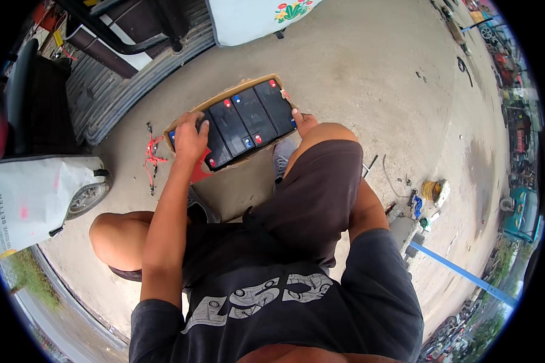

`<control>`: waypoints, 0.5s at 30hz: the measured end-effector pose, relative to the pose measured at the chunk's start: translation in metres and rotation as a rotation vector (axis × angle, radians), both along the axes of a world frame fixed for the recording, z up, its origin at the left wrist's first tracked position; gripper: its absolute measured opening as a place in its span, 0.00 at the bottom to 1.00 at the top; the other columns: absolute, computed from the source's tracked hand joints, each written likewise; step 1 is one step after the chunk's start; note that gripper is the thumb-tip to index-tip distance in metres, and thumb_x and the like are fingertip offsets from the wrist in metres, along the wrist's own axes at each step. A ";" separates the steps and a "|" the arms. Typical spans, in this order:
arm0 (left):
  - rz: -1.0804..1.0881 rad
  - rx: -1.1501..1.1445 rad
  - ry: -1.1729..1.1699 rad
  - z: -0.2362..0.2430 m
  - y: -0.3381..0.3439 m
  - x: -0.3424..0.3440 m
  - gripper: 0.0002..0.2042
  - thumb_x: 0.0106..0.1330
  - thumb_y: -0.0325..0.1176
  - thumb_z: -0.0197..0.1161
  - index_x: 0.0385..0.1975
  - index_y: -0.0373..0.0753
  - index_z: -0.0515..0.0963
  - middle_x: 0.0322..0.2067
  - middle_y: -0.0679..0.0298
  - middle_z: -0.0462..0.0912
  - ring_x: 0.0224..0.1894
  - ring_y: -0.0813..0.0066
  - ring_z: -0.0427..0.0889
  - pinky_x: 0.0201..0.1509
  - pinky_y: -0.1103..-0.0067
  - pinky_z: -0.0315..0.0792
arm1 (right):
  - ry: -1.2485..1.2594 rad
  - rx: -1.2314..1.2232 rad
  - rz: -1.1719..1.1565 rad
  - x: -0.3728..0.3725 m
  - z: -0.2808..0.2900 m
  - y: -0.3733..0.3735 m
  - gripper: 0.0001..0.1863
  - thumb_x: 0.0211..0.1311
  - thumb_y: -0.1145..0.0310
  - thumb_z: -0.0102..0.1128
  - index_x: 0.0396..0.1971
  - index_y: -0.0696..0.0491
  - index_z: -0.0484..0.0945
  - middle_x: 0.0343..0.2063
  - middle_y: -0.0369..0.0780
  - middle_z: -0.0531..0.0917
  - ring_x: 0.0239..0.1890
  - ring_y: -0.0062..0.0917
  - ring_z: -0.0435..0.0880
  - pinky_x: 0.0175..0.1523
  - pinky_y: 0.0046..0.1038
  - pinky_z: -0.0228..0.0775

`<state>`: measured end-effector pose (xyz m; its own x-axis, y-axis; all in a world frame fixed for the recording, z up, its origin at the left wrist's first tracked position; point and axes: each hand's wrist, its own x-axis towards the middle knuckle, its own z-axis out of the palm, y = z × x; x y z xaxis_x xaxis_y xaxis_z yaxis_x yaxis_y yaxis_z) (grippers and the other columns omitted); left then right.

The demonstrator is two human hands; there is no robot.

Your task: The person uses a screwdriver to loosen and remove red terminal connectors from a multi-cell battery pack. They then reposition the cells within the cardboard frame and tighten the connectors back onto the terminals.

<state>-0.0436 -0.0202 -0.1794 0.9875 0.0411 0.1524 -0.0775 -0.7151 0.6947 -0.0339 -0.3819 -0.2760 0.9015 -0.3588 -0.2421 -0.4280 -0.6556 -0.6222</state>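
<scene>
A cardboard box [245,83] rests on the concrete ground in front of me, tilted in view. Several black batteries [273,109] sit side by side in it, with red and blue terminals on top. My left hand [191,138] grips the box's left end, its fingers curled at the edge and its thumb toward the nearest battery. At the right end, my right hand [305,123] holds the box edge, thumb on top; its other fingers are mostly hidden, and my raised knee covers the wrist. Red wires with connectors [153,158] lie left of the box.
A vehicle with a ribbed floor [140,81] stands at the upper left. White panels hang close by, one beside a wheel [89,198]. To the right lie a tape roll [430,190], small blue and green items, and a blue bar [463,273]. My shoes flank the box's near side.
</scene>
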 end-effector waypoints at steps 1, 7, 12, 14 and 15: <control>-0.045 0.006 0.027 0.000 -0.005 -0.005 0.09 0.61 0.29 0.65 0.39 0.33 0.80 0.38 0.50 0.81 0.39 0.54 0.81 0.45 0.65 0.74 | -0.047 -0.001 -0.021 -0.013 0.005 0.001 0.35 0.69 0.41 0.49 0.32 0.65 0.82 0.24 0.55 0.82 0.31 0.42 0.83 0.43 0.41 0.72; -0.110 0.044 0.085 0.041 -0.019 0.002 0.07 0.63 0.29 0.63 0.36 0.32 0.81 0.34 0.51 0.83 0.34 0.57 0.83 0.42 0.70 0.75 | -0.120 0.274 -0.235 -0.122 0.003 -0.002 0.29 0.71 0.48 0.48 0.32 0.63 0.82 0.26 0.51 0.85 0.32 0.40 0.85 0.43 0.40 0.74; -0.203 0.118 0.153 0.047 -0.022 0.022 0.07 0.66 0.28 0.61 0.37 0.31 0.81 0.30 0.52 0.84 0.33 0.63 0.84 0.40 0.72 0.75 | 0.009 0.393 -0.378 -0.185 0.007 -0.007 0.24 0.72 0.55 0.47 0.31 0.62 0.82 0.26 0.48 0.86 0.30 0.36 0.86 0.41 0.37 0.76; -0.255 0.121 0.121 0.048 -0.023 0.032 0.07 0.66 0.28 0.61 0.37 0.31 0.80 0.29 0.53 0.84 0.32 0.65 0.84 0.39 0.72 0.75 | 0.086 0.430 -0.418 -0.210 0.022 -0.005 0.23 0.71 0.58 0.47 0.30 0.62 0.82 0.24 0.46 0.86 0.26 0.31 0.85 0.37 0.33 0.76; -0.276 0.122 0.103 0.048 -0.024 0.035 0.07 0.67 0.28 0.61 0.37 0.31 0.80 0.28 0.53 0.84 0.32 0.66 0.84 0.39 0.72 0.75 | 0.099 0.421 -0.422 -0.223 0.023 -0.003 0.23 0.71 0.58 0.47 0.29 0.63 0.82 0.22 0.45 0.86 0.24 0.30 0.85 0.36 0.32 0.76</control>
<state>-0.0087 -0.0446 -0.1309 0.9692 -0.2434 0.0380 -0.2140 -0.7553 0.6194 -0.2569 -0.3845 -0.2532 0.6682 -0.5356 -0.5164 -0.6664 -0.1222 -0.7356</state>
